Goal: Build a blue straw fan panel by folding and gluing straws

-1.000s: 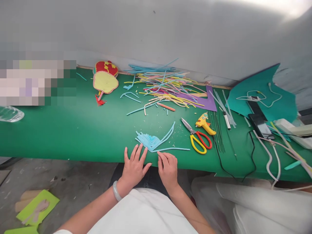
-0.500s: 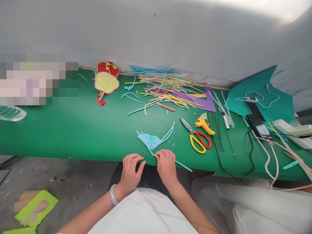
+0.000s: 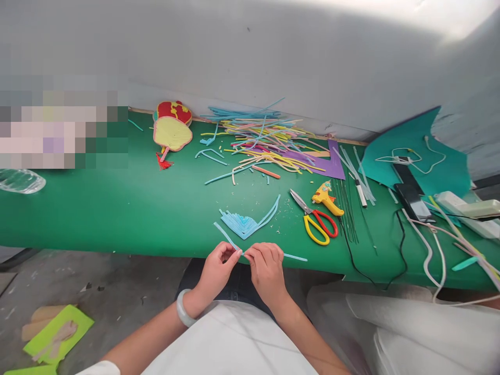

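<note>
Between my two hands is a light blue pipe cleaner (image 3: 225,234), held at a bend near the table's front edge. My left hand (image 3: 219,268) pinches it with thumb and forefinger, and one end slants up to the left. Close beside it, my right hand (image 3: 267,268) is closed on the same strip; its other end sticks out to the right. Just beyond my hands lies a fan-shaped blue piece (image 3: 242,225) built of nested, V-bent pipe cleaners, with long ends reaching up to the right.
Red-and-yellow-handled scissors (image 3: 314,217) and a yellow glue gun (image 3: 328,199) lie to the right. Behind is a pile of coloured pipe cleaners (image 3: 269,138). A fan-shaped craft (image 3: 172,133) sits back left. Phones, cables and a power strip (image 3: 469,213) crowd the far right.
My left hand has moved right and up and now pinches the pipe cleaner beside my right hand. The strip has come away from the fan-shaped piece, toward me.
</note>
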A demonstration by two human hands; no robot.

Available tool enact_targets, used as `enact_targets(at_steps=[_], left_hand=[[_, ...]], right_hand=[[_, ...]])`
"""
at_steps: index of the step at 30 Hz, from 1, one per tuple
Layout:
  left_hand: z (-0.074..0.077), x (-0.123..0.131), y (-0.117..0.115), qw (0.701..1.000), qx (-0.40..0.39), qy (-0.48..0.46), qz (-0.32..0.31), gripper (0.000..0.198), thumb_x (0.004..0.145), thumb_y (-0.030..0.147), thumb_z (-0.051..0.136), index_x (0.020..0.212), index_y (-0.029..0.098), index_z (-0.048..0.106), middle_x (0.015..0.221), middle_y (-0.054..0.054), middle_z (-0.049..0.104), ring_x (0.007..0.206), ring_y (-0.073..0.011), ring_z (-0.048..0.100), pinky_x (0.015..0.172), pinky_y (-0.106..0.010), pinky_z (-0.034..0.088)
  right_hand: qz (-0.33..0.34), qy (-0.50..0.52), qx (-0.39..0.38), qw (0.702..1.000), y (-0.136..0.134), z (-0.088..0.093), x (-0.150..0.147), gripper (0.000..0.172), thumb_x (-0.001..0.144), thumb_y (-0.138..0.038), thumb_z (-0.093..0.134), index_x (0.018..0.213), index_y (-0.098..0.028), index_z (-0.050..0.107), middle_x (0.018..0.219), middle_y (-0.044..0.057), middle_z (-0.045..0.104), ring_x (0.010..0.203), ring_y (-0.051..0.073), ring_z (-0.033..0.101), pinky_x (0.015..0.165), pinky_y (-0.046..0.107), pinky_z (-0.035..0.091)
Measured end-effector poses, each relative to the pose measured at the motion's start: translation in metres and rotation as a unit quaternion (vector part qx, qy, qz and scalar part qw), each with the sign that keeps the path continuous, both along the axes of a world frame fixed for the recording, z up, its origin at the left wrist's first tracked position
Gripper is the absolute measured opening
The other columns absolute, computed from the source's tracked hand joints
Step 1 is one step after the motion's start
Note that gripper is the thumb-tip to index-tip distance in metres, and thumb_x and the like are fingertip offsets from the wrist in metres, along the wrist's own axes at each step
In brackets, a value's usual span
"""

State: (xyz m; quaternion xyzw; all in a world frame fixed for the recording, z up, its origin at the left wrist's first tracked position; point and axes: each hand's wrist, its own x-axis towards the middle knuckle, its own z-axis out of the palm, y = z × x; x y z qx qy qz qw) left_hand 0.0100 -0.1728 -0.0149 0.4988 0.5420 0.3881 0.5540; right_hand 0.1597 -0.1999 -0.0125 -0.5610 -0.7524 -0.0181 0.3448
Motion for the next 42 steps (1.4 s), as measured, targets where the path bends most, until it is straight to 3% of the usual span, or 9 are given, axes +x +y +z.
enact_targets(at_steps=[6,8,12,14,18,24,32,42], left_hand=[[0.005,-0.002,0.004,0.998,-0.024,-0.041,0.034,0.033,0.079,0.05,0.069,0.074,0.018,0.061,0.072,0.0,0.061,0.07,-0.0142,0.055,0.069,-0.028,0.047],[0.007,-0.003,0.006,0.997,-0.039,-0.052,0.041,0.034,0.077,0.05,0.07,0.073,0.018,0.061,0.07,0.001,0.059,0.068,-0.0136,0.053,0.068,-0.027,0.045],[0.012,-0.002,0.007,0.997,-0.052,-0.057,0.018,0.034,0.077,0.049,0.071,0.073,0.017,0.061,0.071,0.0,0.061,0.069,-0.0146,0.054,0.07,-0.028,0.045],[0.013,0.0,0.006,0.996,-0.057,-0.062,-0.004,0.033,0.077,0.049,0.071,0.074,0.017,0.063,0.072,-0.001,0.062,0.071,-0.0153,0.055,0.071,-0.029,0.046],[0.012,0.003,0.003,0.997,-0.048,-0.063,-0.016,0.033,0.081,0.051,0.066,0.078,0.018,0.064,0.075,-0.001,0.063,0.073,-0.0162,0.056,0.072,-0.03,0.046],[0.004,0.003,0.002,0.999,-0.036,-0.028,-0.023,0.035,0.084,0.054,0.062,0.077,0.019,0.057,0.074,0.0,0.058,0.073,-0.0157,0.053,0.071,-0.03,0.045],[0.0,0.004,0.0,0.998,0.006,0.017,-0.058,0.03,0.091,0.048,0.052,0.081,0.02,0.054,0.079,-0.001,0.056,0.075,-0.0169,0.051,0.073,-0.032,0.044],[0.004,-0.004,0.002,0.979,0.09,0.099,-0.154,0.022,0.096,0.036,0.044,0.08,0.021,0.049,0.081,-0.002,0.052,0.074,-0.0163,0.048,0.07,-0.031,0.042]], right_hand=[[-0.038,0.096,0.053,0.993,-0.011,-0.001,-0.008,0.011,0.095,-0.017,0.059,0.101,-0.024,0.066,0.096,0.006,0.068,0.094,0.02,0.061,0.088,0.036,0.046],[-0.018,0.197,-0.027,0.98,-0.012,-0.004,-0.012,0.011,0.097,-0.023,0.057,0.094,-0.023,0.067,0.088,0.005,0.067,0.084,0.018,0.061,0.078,0.032,0.049],[-0.049,0.406,-0.213,0.887,-0.007,-0.01,-0.015,0.028,0.095,-0.044,0.057,0.083,-0.021,0.066,0.078,0.002,0.065,0.07,0.016,0.059,0.063,0.028,0.049],[-0.068,0.438,-0.235,0.865,-0.004,-0.01,-0.015,0.032,0.094,-0.048,0.056,0.081,-0.02,0.064,0.074,0.001,0.064,0.065,0.015,0.058,0.06,0.026,0.049],[-0.084,0.462,-0.246,0.848,-0.002,-0.009,-0.014,0.034,0.093,-0.05,0.056,0.079,-0.019,0.061,0.072,0.0,0.062,0.065,0.014,0.058,0.061,0.025,0.049],[-0.094,0.477,-0.245,0.839,-0.005,-0.008,-0.014,0.035,0.09,-0.053,0.058,0.084,-0.019,0.063,0.081,0.003,0.065,0.075,0.016,0.061,0.071,0.028,0.051],[-0.091,0.472,-0.252,0.84,-0.006,-0.007,-0.014,0.032,0.091,-0.051,0.057,0.084,-0.02,0.063,0.083,0.003,0.065,0.077,0.017,0.061,0.073,0.029,0.05],[-0.074,0.448,-0.264,0.851,-0.004,-0.008,-0.01,0.027,0.091,-0.044,0.057,0.075,-0.022,0.057,0.078,-0.001,0.056,0.074,0.015,0.053,0.071,0.028,0.044]])
